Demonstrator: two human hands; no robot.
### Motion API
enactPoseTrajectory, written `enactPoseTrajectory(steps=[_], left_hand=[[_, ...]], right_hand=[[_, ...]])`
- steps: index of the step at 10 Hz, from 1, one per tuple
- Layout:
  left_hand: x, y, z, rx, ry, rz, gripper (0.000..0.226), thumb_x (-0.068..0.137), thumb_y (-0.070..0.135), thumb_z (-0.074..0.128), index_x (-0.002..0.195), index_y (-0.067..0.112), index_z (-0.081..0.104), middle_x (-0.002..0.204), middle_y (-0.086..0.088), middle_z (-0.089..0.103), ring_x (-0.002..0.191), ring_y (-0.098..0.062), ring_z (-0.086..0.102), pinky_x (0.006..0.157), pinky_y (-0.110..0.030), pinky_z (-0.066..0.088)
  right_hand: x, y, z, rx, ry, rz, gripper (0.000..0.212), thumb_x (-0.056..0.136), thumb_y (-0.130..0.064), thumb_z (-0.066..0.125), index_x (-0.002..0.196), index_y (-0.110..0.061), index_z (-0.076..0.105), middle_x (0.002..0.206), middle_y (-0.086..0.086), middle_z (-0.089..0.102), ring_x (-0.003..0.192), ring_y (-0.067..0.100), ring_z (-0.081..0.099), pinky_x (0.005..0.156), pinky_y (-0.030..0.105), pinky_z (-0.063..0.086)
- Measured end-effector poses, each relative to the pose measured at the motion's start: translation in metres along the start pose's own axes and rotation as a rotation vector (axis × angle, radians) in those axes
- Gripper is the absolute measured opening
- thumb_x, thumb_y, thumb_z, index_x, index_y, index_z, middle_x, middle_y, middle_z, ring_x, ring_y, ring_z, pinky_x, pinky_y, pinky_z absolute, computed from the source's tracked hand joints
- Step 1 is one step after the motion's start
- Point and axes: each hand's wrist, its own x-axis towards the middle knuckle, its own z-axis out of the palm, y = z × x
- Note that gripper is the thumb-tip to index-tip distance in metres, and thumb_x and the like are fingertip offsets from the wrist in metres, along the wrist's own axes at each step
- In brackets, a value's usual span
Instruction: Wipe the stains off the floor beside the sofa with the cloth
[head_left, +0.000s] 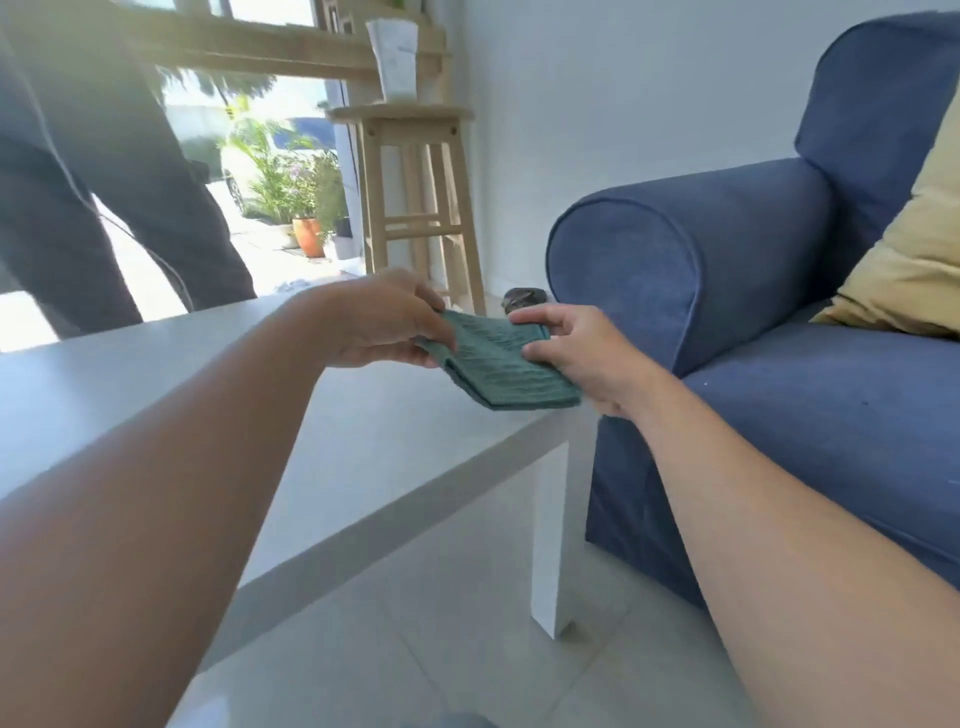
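Note:
A folded teal cloth is held just above the far right corner of a white low table. My left hand pinches its left edge and my right hand grips its right edge, both arms stretched forward. The blue sofa stands at the right, its rounded armrest just beyond my right hand. Pale floor tiles show below the table and beside the sofa; I see no clear stain on them from here.
A yellow cushion lies on the sofa seat. A wooden stool carrying a white vase stands by the wall behind the table. A person's dark-trousered legs stand at the far left. A small dark object lies on the floor near the armrest.

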Motion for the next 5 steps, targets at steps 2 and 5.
enactPoseTrajectory(steps=[2, 5], left_hand=[[-0.034, -0.066, -0.08, 0.051, 0.139, -0.22, 0.037, 0.079, -0.009, 0.075, 0.113, -0.012, 0.062, 0.12, -0.022, 0.063, 0.101, -0.027, 0.068, 0.067, -0.022, 0.06], [0.001, -0.058, -0.07, 0.826, 0.24, -0.226, 0.061, 0.091, 0.057, 0.057, 0.138, 0.017, 0.055, 0.145, -0.011, 0.034, 0.128, -0.034, 0.043, 0.107, -0.047, 0.042]], right_hand=[[0.043, -0.03, 0.11, -0.247, -0.258, 0.026, 0.043, 0.083, 0.01, 0.066, 0.117, -0.016, 0.072, 0.123, 0.01, 0.066, 0.106, 0.029, 0.066, 0.091, 0.042, 0.059], [0.018, -0.028, 0.075, -0.587, -0.056, -0.037, 0.02, 0.091, -0.021, 0.061, 0.106, -0.023, 0.073, 0.102, -0.002, 0.07, 0.075, 0.01, 0.062, 0.052, 0.023, 0.046]])
